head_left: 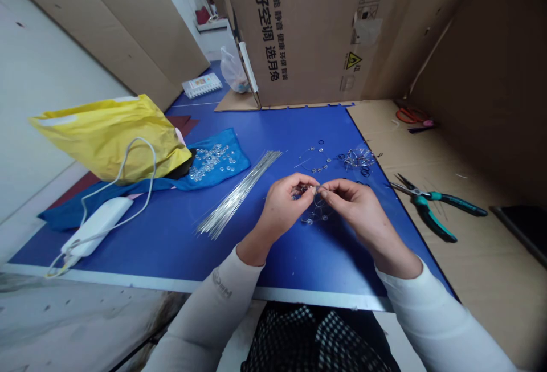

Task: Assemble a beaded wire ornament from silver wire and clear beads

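Both hands meet over the blue table, fingertips nearly touching. My left hand [287,202] pinches a beaded wire piece [317,215] with thumb and index finger. From the other side my right hand [356,205] pinches the same wire piece. Clear beads on it hang just below the fingers; its fine details are too small to make out. Behind the hands lies a wire ring with clear beads [314,170]. A tangled pile of beaded wire [359,158] sits beyond my right hand. To the left is a bundle of straight silvery wires [239,195].
Loose clear beads [211,161] lie on a blue cloth [239,158] beside a yellow bag [115,138]. A white power strip [98,227] is at left. Green-handled pliers [431,204] and red scissors [412,114] lie on cardboard at right. A large carton [311,30] stands behind.
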{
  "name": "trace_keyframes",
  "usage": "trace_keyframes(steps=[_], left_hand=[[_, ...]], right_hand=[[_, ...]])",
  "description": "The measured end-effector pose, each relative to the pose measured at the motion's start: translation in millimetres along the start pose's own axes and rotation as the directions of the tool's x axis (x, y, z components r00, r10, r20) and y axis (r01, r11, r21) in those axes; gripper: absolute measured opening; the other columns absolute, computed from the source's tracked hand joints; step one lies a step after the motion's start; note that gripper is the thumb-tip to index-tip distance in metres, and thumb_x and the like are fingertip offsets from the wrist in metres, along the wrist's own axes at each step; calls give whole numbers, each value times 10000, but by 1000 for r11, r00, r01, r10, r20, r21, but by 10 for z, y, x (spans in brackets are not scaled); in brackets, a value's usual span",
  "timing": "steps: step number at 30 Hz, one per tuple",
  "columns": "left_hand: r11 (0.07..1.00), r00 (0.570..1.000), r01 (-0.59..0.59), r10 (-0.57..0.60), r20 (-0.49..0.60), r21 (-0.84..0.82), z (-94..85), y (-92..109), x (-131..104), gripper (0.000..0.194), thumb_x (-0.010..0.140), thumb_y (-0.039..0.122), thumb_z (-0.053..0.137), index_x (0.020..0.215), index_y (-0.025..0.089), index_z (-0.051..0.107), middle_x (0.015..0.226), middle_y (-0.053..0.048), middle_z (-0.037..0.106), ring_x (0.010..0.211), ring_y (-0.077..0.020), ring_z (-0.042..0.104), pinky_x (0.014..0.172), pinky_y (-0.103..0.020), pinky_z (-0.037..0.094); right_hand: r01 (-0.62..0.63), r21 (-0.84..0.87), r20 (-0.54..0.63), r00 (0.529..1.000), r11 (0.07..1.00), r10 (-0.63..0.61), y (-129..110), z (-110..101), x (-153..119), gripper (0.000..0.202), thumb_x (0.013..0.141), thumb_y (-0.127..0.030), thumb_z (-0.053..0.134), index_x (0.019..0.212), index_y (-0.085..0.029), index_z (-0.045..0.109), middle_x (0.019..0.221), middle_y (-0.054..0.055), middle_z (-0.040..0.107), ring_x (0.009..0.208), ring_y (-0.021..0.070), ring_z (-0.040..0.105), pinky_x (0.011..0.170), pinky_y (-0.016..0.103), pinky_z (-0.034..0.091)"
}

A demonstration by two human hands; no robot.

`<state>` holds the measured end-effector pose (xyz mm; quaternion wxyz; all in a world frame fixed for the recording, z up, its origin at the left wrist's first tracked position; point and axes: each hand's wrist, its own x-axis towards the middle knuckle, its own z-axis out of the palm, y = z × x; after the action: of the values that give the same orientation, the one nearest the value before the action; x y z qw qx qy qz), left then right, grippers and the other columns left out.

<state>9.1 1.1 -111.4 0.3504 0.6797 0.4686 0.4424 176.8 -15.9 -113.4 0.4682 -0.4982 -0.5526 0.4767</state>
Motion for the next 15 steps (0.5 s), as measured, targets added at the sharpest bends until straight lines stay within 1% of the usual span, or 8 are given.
trace_keyframes(steps=[4, 8, 10, 15], left_hand=[[1000, 1000, 3, -3, 5, -8, -2, 12, -6, 131, 841, 178, 651, 930, 204, 744, 858, -43, 776, 774, -162, 699, 696, -293, 567], [1000, 1000, -9, 9, 5, 2, -1, 19, -13, 152, 840, 165, 645, 944, 209, 747, 879, -41, 783, 799, -162, 715, 731, -299, 576], [1000, 1000, -20, 20, 6, 4, 0, 23, -13, 160, 837, 152, 641, 945, 210, 743, 885, -38, 784, 801, -161, 720, 750, -304, 581], [999, 999, -38, 38, 13, 4, 10, 24, -14, 152, 831, 150, 648, 949, 209, 724, 870, -36, 773, 791, -159, 712, 734, -301, 580]], right_hand=[[-19, 40, -48, 999, 999, 21, 17, 28, 7, 273, 769, -442, 717, 838, -178, 738, 737, 29, 665, 658, 151, 534, 588, 286, 404], [-25, 58, -94, 995, 998, 30, 15, 45, 13, 276, 743, -438, 746, 824, -174, 744, 742, 34, 677, 649, 146, 534, 585, 282, 408], [-27, 60, -102, 994, 998, 33, 12, 51, 14, 273, 734, -439, 746, 809, -177, 735, 735, 31, 674, 639, 143, 530, 591, 284, 411], [-4, 59, -102, 995, 998, 10, 7, 62, 10, 249, 723, -427, 730, 780, -186, 709, 715, 24, 658, 625, 143, 521, 604, 292, 417]])
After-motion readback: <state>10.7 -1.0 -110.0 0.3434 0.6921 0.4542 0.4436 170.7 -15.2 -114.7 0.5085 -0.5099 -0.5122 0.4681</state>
